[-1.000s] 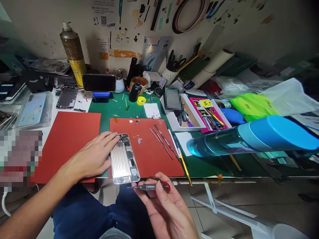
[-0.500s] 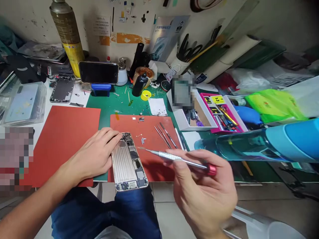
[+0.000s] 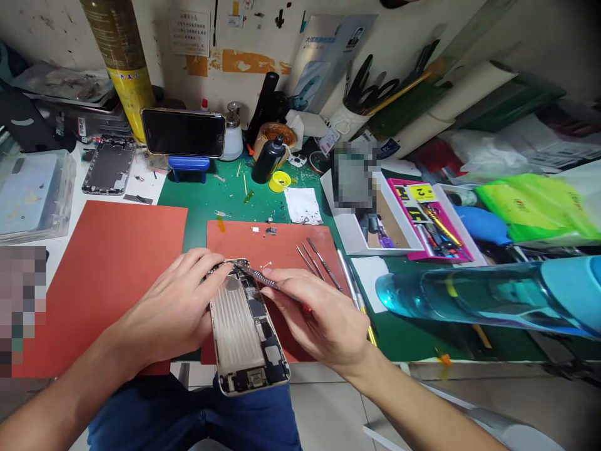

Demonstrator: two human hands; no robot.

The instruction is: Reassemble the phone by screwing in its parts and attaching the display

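Note:
An opened smartphone (image 3: 246, 332) lies face down with its circuit board and a ribbed metal plate showing, its lower end jutting past the mat's edge. My left hand (image 3: 181, 300) grips its top end. My right hand (image 3: 314, 310) is shut on a precision screwdriver (image 3: 263, 280) with a red cap, and the tip touches the phone's top end. Under the phone lies a red silicone mat (image 3: 282, 247), carrying several slim metal picks (image 3: 319, 263) and tiny loose parts (image 3: 270, 231).
A second red mat (image 3: 103, 282) lies to the left, on a green cutting mat (image 3: 220, 200). Behind stand a phone on a blue stand (image 3: 183, 133) and a bare phone housing (image 3: 109, 165). A large blue-tinted transparent cylinder (image 3: 469, 294) crosses the right side.
My right hand has moved left from above the mat to the phone, bringing the screwdriver tip onto its top end. The camera view has also tilted downward.

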